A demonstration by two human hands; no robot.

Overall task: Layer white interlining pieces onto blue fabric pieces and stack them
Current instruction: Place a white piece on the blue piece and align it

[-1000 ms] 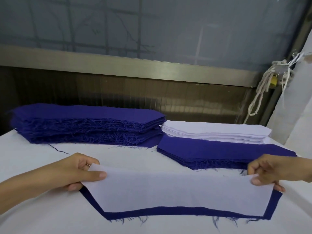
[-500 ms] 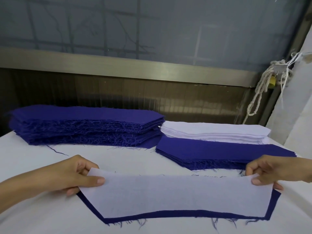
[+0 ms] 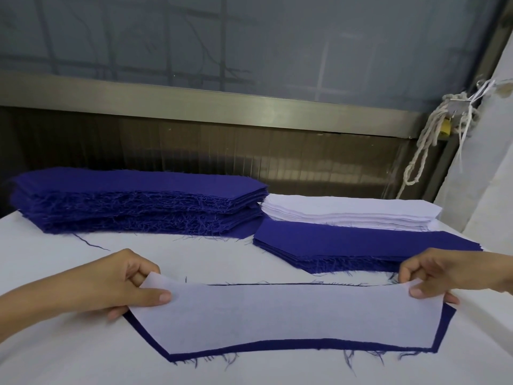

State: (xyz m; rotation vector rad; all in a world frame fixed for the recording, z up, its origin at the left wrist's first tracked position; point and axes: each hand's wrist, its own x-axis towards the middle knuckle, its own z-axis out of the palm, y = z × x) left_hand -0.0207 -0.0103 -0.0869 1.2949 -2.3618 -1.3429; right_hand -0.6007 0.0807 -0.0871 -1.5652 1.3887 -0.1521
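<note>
Both hands pinch a white piece over a blue one.
The left hand [image 3: 122, 284] and right hand [image 3: 441, 276] grip opposite ends of the white piece [image 3: 283, 315], which lies on the blue piece [image 3: 280, 346] on the near surface [image 3: 69, 354], blue showing along its front edge.

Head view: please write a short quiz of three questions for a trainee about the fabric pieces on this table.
1. True or false: the white interlining piece lies on a blue fabric piece whose edge shows along its near side.
2. The tallest stack holds: A) blue fabric B) white interlining C) yellow paper.
3. Which parts of the white interlining piece do the left hand and the right hand pinch?
Key: 1 true. 2 A. 3 its two ends, at the far corners.
</note>
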